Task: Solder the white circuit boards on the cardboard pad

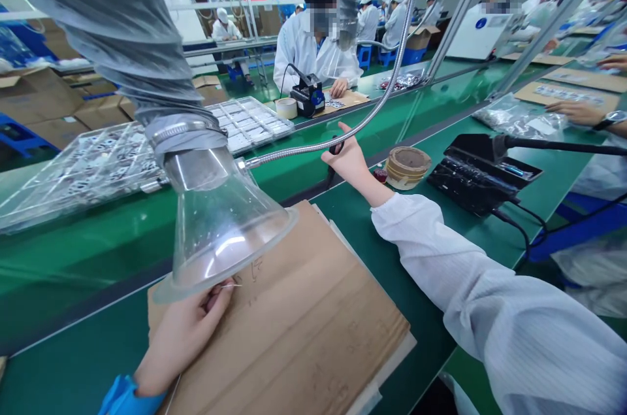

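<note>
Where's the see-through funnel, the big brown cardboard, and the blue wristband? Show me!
See-through funnel (pixel 228 222): head view, on the side of its cone.
Brown cardboard (pixel 298 310): head view, on its flat top face.
Blue wristband (pixel 129 399): head view, on its outer surface.

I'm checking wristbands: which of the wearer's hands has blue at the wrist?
The left hand, over the cardboard by the clear funnel: a blue band shows at its wrist, while the right hand has just a white sleeve.
</note>
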A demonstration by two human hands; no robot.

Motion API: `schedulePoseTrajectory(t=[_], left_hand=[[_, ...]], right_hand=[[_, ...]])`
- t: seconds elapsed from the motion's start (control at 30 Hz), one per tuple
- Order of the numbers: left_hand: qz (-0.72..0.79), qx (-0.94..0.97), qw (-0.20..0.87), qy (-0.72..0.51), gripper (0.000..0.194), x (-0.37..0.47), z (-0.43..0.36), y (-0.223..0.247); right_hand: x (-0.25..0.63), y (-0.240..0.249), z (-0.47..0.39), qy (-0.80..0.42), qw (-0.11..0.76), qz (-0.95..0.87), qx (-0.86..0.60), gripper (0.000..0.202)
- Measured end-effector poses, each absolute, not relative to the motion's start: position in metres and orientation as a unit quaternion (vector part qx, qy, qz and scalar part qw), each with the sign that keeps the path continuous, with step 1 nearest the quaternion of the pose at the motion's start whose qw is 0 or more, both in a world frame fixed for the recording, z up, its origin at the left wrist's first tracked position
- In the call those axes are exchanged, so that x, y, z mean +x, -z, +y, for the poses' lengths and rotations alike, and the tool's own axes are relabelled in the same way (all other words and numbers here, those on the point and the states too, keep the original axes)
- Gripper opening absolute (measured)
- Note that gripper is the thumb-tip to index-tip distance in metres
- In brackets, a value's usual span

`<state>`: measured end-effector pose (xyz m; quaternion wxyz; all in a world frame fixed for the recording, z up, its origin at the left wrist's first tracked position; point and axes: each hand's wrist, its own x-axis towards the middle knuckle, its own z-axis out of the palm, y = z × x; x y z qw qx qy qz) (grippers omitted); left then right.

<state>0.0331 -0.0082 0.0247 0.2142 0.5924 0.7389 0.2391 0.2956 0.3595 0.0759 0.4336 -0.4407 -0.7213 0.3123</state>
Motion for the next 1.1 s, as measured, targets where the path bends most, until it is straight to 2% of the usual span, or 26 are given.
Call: schedulePoseTrajectory(t=[0.13,0.47,0.83,1.1], left_hand=[[0.739,0.604,0.188,-0.233,0.046,0.032,-0.009,-0.025],[0.747,0.59,0.195,-0.234,0.05,0.035,-0.01,-0.03],[0.738,0.597,0.197,-0.246,0.049,0.034,-0.006,-0.029],[0.732,0.59,0.217,-0.264,0.048,0.037,-0.006,-0.03]], right_hand=[[0.3,-0.073,0.358,-0.37,0.472,-0.682,-0.419,0.085],[0.303,-0.072,0.362,-0.361,0.503,-0.698,-0.361,0.053],[0.288,-0.062,0.348,-0.346,0.542,-0.712,-0.282,0.043],[0.29,-0.06,0.346,-0.276,0.558,-0.719,-0.31,0.035]])
